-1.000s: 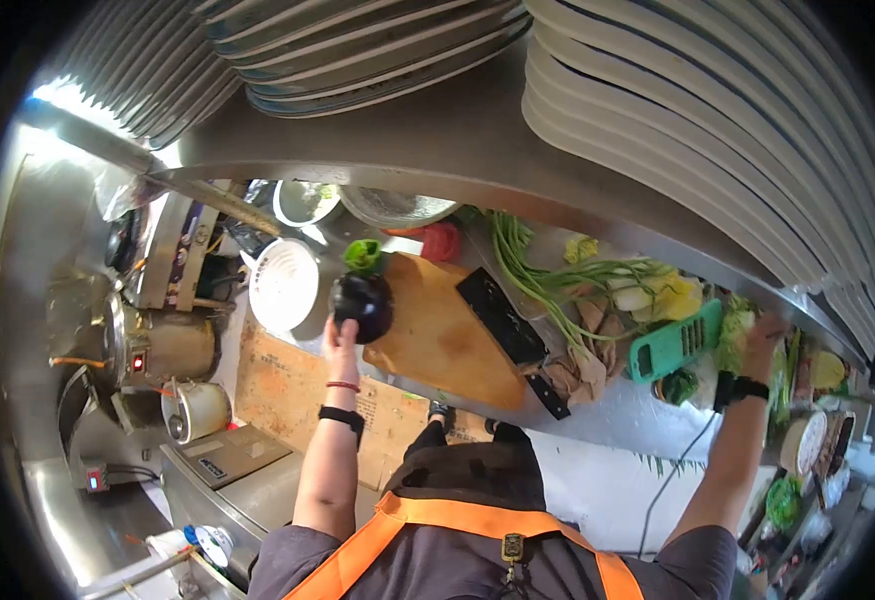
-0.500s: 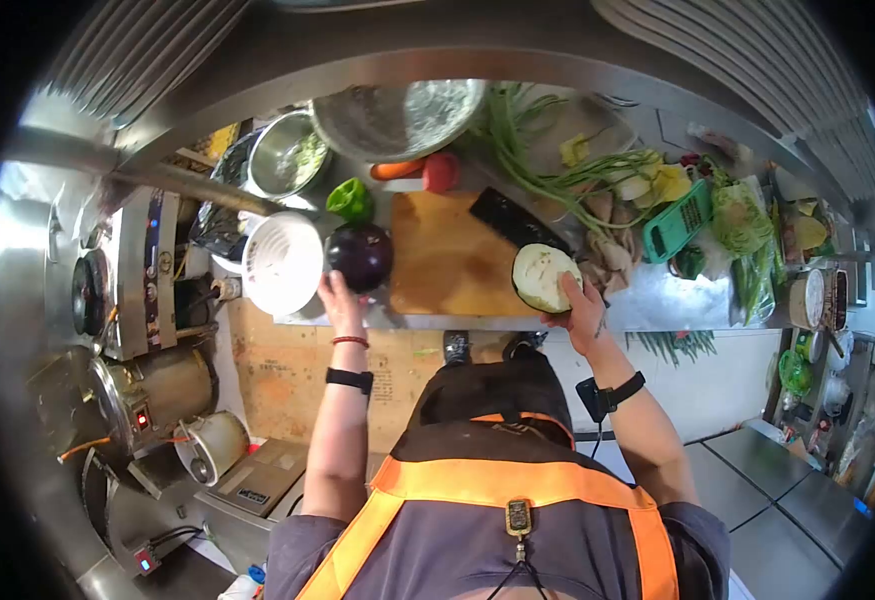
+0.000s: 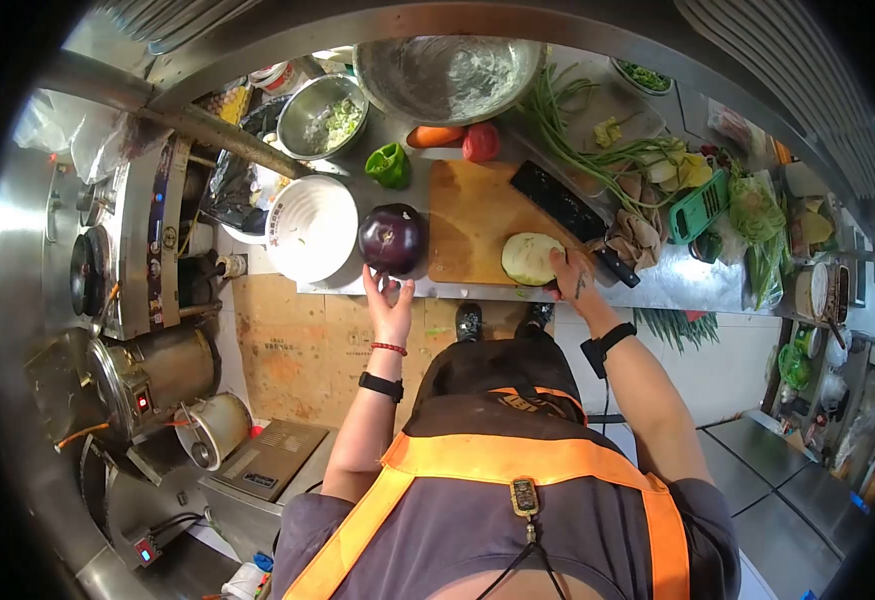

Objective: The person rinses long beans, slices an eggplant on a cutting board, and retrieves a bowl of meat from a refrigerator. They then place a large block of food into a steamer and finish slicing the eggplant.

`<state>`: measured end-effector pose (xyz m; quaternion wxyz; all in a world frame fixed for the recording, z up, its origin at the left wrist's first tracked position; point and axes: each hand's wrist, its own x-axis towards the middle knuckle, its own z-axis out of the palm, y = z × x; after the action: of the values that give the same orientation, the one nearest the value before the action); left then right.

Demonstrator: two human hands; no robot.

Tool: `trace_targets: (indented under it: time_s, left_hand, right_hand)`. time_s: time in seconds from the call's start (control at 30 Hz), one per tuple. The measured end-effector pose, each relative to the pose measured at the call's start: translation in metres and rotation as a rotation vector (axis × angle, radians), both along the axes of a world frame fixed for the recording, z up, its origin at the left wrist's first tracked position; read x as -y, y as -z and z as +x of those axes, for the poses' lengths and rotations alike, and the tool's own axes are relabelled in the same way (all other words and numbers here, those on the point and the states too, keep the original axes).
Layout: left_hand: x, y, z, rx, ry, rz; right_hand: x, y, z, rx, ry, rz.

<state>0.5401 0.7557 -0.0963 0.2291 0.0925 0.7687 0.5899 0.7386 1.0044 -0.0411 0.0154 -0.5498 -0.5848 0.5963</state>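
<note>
One eggplant [image 3: 393, 238] at left hand [image 3: 389, 304], cut pale vegetable [image 3: 528, 259] in right hand [image 3: 578, 280]

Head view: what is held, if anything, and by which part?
The right hand holds the pale cut vegetable by its right edge. The left hand, open beside the purple eggplant, grips nothing.

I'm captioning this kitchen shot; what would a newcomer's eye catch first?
A round, glossy purple eggplant stands out first, between the round white bowl and the brown wooden cutting board, the left hand at its near edge. The right hand holds a pale, round cut vegetable over the board.
</note>
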Motion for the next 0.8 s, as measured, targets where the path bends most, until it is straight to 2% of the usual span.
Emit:
trace_targets:
  time_s: [0.03, 0.13, 0.17, 0.23, 0.3, 0.33, 0.4, 0.43, 0.53, 0.57, 0.63, 0.67, 0.7, 0.8]
  left_hand:
    - [-0.004, -0.018, 0.005, 0.004, 0.003, -0.02]
    - [-0.014, -0.035, 0.024, -0.705, -0.012, -0.42]
    - [-0.026, -0.052, 0.031, -0.804, 0.162, -0.327]
    - [-0.062, -0.066, 0.05, -0.736, 0.722, -0.104]
    - [-0.109, -0.087, 0.065, -0.932, 0.948, -0.229]
    - [-0.124, -0.07, 0.062, -0.897, 0.949, -0.219]
    - [-0.147, -0.027, 0.063, -0.826, 0.953, -0.186]
    - [-0.152, -0.039, 0.063, -0.686, 0.926, -0.218]
    - [-0.158, -0.056, 0.051, -0.035, 0.765, -0.425]
    - [-0.152, -0.047, 0.051, 0.038, 0.646, -0.268]
    - [-0.144, -0.002, 0.06, 0.163, 0.4, -0.171]
    - [-0.144, 0.001, 0.063, 0.225, 0.279, -0.121]
    - [-0.144, 0.004, 0.067, 0.404, 0.212, -0.02]
    - [-0.151, -0.042, 0.079, 0.713, 0.157, 0.404]
  right_hand:
    - [-0.001, 0.001, -0.002, -0.016, 0.059, -0.048]
    - [-0.014, 0.002, -0.004, 0.042, -0.012, -0.166]
    - [-0.019, 0.007, -0.002, 0.035, -0.04, -0.177]
    - [-0.029, 0.018, 0.003, 0.029, -0.101, -0.195]
    - [-0.04, 0.009, 0.002, 0.026, -0.202, -0.289]
    - [-0.045, 0.006, 0.001, 0.02, -0.249, -0.335]
    - [-0.056, 0.016, 0.01, 0.002, -0.248, 0.399]
    - [-0.063, 0.02, 0.017, -0.002, -0.247, 0.767]
    - [-0.072, 0.028, 0.04, 0.222, -0.504, 1.101]
    - [-0.072, 0.032, 0.042, 0.337, -0.619, 1.007]
    - [-0.078, 0.051, 0.036, 0.373, -0.637, 1.002]
    - [-0.08, 0.055, 0.033, 0.395, -0.646, 0.998]
    - [-0.081, 0.058, 0.033, 0.415, -0.628, 1.03]
    - [-0.077, 0.047, 0.035, 0.471, -0.574, 1.067]
